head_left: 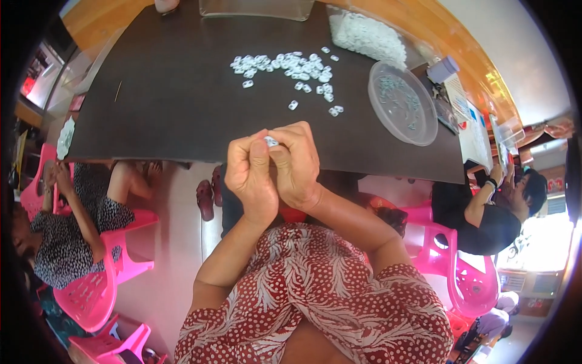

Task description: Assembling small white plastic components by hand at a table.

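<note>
Both hands meet at the table's near edge. My left hand (251, 173) and my right hand (297, 161) are closed, thumbs side by side, pinching a small white plastic piece (271, 141) between them. Only a bit of that piece shows, with a dark spot on it; the fingers cover the rest. Beyond the hands lies a loose pile of similar white plastic pieces (300, 65) with dark holes. A few strays, such as a single white piece (293, 105), lie closer to me.
Right of the pile, a round clear dish (429, 130) holds tiny greenish parts. Behind it are a clear bag of white pieces (368, 37) and a purple-grey container (442, 70). People sit on pink chairs (109, 285) at the left and right of the dark table (163, 115).
</note>
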The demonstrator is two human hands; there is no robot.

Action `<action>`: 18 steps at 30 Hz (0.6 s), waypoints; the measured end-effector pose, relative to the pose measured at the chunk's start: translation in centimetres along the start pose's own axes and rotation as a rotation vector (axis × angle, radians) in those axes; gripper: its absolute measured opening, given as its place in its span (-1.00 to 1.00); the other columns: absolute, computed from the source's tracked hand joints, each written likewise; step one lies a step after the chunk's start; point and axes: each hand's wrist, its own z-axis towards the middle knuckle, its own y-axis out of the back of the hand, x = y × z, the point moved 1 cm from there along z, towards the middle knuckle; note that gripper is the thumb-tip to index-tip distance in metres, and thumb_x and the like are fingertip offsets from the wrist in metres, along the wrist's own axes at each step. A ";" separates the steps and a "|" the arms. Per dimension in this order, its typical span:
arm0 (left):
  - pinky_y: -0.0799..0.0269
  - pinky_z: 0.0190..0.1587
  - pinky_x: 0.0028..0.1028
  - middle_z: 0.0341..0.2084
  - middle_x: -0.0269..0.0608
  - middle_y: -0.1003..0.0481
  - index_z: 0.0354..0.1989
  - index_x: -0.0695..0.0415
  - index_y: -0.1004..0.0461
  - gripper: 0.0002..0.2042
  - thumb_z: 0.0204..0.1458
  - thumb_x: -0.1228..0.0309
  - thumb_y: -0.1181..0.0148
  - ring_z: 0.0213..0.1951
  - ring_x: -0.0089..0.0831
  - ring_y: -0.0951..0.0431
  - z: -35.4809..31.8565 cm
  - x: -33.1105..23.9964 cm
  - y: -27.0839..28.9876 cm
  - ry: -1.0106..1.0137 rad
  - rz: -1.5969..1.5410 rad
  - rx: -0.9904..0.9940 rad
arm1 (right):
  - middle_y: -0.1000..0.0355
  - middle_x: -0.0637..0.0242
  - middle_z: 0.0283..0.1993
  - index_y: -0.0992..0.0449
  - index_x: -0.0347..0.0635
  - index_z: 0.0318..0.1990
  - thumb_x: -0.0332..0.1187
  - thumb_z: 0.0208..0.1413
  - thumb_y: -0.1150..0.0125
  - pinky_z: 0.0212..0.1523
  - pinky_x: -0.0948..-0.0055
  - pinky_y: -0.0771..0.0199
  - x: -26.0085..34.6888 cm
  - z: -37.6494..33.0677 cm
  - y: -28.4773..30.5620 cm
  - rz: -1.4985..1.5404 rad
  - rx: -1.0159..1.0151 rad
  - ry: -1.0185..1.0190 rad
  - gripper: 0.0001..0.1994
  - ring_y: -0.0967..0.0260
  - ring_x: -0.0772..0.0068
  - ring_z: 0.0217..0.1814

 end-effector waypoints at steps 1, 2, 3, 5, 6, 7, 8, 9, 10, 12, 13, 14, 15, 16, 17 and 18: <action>-0.31 -0.22 -0.62 -0.35 -0.32 -0.44 -0.24 0.25 -0.42 -0.81 0.18 0.37 0.01 -0.33 -0.69 -0.35 0.5 -0.1 -0.2 0.004 0.003 0.029 | -0.34 0.24 -0.41 -0.38 -0.25 -0.26 -0.62 -0.14 -0.18 -0.41 0.34 -0.31 0.0 0.2 0.4 -0.014 -0.007 0.011 -0.77 -0.26 0.19 -0.37; -0.31 -0.23 -0.63 -0.34 -0.31 -0.44 -0.18 0.26 -0.43 -0.79 0.18 0.36 0.01 -0.33 -0.69 -0.36 1.2 -0.2 -0.3 0.003 0.008 0.055 | -0.35 0.25 -0.41 -0.40 -0.26 -0.27 -0.61 -0.12 -0.18 -0.40 0.36 -0.31 -0.2 0.5 0.6 0.007 0.014 -0.111 -0.79 -0.27 0.22 -0.37; -0.32 -0.26 -0.63 -0.37 -0.31 -0.46 -0.09 0.26 -0.41 -0.76 0.17 0.37 0.00 -0.35 -0.68 -0.38 1.7 -0.2 -0.2 0.044 0.017 0.102 | -0.35 0.25 -0.40 -0.41 -0.26 -0.27 -0.59 -0.11 -0.19 -0.40 0.38 -0.31 -0.4 0.8 0.8 0.031 0.035 -0.233 -0.80 -0.27 0.24 -0.37; -0.33 -0.29 -0.64 -0.40 -0.33 -0.46 -0.10 0.26 -0.42 -0.77 0.17 0.37 0.00 -0.36 -0.68 -0.38 2.7 -0.6 -0.7 0.147 -0.009 0.141 | -0.37 0.25 -0.38 -0.46 -0.25 -0.31 -0.55 -0.05 -0.18 -0.40 0.46 -0.32 -1.7 1.2 1.5 0.072 0.040 -0.437 -0.89 -0.31 0.38 -0.41; -0.33 -0.31 -0.64 -0.44 -0.35 -0.45 -0.12 0.27 -0.43 -0.77 0.17 0.38 -0.01 -0.36 -0.69 -0.38 3.0 -0.3 -1.1 0.264 -0.024 0.178 | -0.38 0.25 -0.39 -0.47 -0.24 -0.33 -0.54 -0.03 -0.17 -0.40 0.49 -0.33 -2.6 1.9 2.6 0.014 0.034 -0.438 -0.91 -0.32 0.42 -0.42; -0.35 -0.38 -0.59 -0.45 -0.25 -0.48 -0.16 0.24 -0.46 -0.81 0.14 0.42 -0.01 -0.46 -0.57 -0.44 3.7 0.7 -1.4 0.286 0.093 0.178 | -0.38 0.25 -0.40 -0.47 -0.24 -0.35 -0.53 -0.02 -0.16 -0.37 0.53 -0.34 -3.4 2.8 3.7 -0.021 0.006 -0.488 -0.94 -0.33 0.51 -0.41; -0.35 -0.38 -0.59 -0.45 -0.25 -0.48 -0.16 0.24 -0.46 -0.81 0.14 0.42 -0.01 -0.46 -0.57 -0.44 4.5 1.3 -1.4 0.283 0.098 0.175 | -0.39 0.27 -0.39 -0.47 -0.27 -0.34 -0.54 -0.02 -0.15 -0.33 0.55 -0.35 -4.0 4.2 4.9 -0.003 -0.030 -0.494 -0.93 -0.34 0.55 -0.36; -0.36 -0.37 -0.52 -0.47 -0.22 -0.48 -0.20 0.20 -0.48 -0.83 0.05 0.47 -0.08 -0.43 -0.44 -0.46 5.3 1.6 -1.3 0.022 0.399 0.260 | -0.45 0.38 -0.39 -0.50 -0.29 -0.31 -0.50 0.00 -0.17 -0.36 0.63 -0.35 -5.6 5.6 6.5 -0.076 -0.032 -0.431 -0.90 -0.30 0.69 -0.39; -0.38 -0.36 -0.46 -0.48 -0.19 -0.48 -0.23 0.15 -0.50 -0.83 -0.04 0.51 -0.15 -0.40 -0.31 -0.48 5.9 2.0 -0.9 -0.240 0.709 0.330 | -0.46 0.38 -0.40 -0.51 -0.30 -0.30 -0.49 -0.01 -0.16 -0.33 0.63 -0.35 -6.4 7.5 7.2 -0.066 -0.071 -0.450 -0.89 -0.32 0.67 -0.37; -0.34 -0.38 -0.40 -0.49 -0.19 -0.45 -0.29 0.10 -0.52 -0.83 -0.11 0.49 -0.18 -0.47 -0.29 -0.44 6.7 2.9 -1.6 -0.387 0.821 0.340 | -0.48 0.16 -0.35 -0.52 -0.26 -0.29 -0.40 -0.01 -0.13 -0.22 0.44 -0.36 -8.3 11.7 9.9 -0.319 -0.086 -0.326 -0.84 -0.41 0.39 -0.29; -0.33 -0.38 -0.37 -0.52 -0.21 -0.42 -0.32 0.10 -0.52 -0.84 -0.13 0.48 -0.21 -0.45 -0.28 -0.42 6.9 3.0 -2.4 -0.443 0.931 0.396 | -0.49 0.14 -0.37 -0.53 -0.25 -0.29 -0.39 -0.03 -0.15 -0.20 0.43 -0.36 -10.1 13.5 11.4 -0.384 -0.120 -0.289 -0.84 -0.43 0.34 -0.28; -0.33 -0.37 -0.35 -0.54 -0.22 -0.39 -0.35 0.11 -0.52 -0.85 -0.15 0.47 -0.23 -0.43 -0.26 -0.41 7.0 3.1 -3.0 -0.498 1.043 0.449 | -0.49 0.13 -0.38 -0.53 -0.23 -0.30 -0.38 -0.03 -0.14 -0.20 0.40 -0.36 -11.7 15.0 12.4 -0.472 -0.128 -0.233 -0.83 -0.44 0.27 -0.27; -0.33 -0.38 -0.32 -0.56 -0.21 -0.35 -0.41 0.11 -0.50 -0.86 -0.20 0.45 -0.27 -0.40 -0.26 -0.40 7.1 3.8 -3.5 -0.506 1.029 0.455 | -0.49 0.12 -0.39 -0.54 -0.21 -0.30 -0.37 -0.04 -0.14 -0.20 0.37 -0.37 -13.2 16.5 13.5 -0.562 -0.137 -0.173 -0.83 -0.44 0.20 -0.27; -0.33 -0.38 -0.32 -0.56 -0.21 -0.35 -0.41 0.11 -0.50 -0.86 -0.20 0.45 -0.27 -0.40 -0.26 -0.40 7.3 4.3 -3.9 -0.507 1.024 0.461 | -0.49 0.12 -0.38 -0.55 -0.19 -0.31 -0.35 -0.06 -0.15 -0.20 0.31 -0.37 -15.2 17.8 14.9 -0.642 -0.135 -0.151 -0.83 -0.44 0.17 -0.26; -0.34 -0.37 -0.29 -0.53 -0.17 -0.36 -0.45 0.15 -0.48 -0.88 -0.24 0.53 -0.22 -0.38 -0.23 -0.39 7.5 4.6 -4.0 -0.523 1.069 0.521 | -0.49 0.12 -0.38 -0.56 -0.16 -0.32 -0.33 -0.08 -0.16 -0.20 0.26 -0.37 -17.0 18.8 15.8 -0.720 -0.131 -0.130 -0.82 -0.44 0.13 -0.26; -0.35 -0.37 -0.27 -0.50 -0.13 -0.37 -0.48 0.18 -0.46 -0.88 -0.27 0.60 -0.17 -0.36 -0.19 -0.39 7.6 4.9 -4.1 -0.539 1.113 0.581 | -0.49 0.12 -0.38 -0.56 -0.16 -0.32 -0.33 -0.08 -0.16 -0.20 0.26 -0.37 -18.3 19.6 16.3 -0.724 -0.133 -0.133 -0.82 -0.44 0.13 -0.26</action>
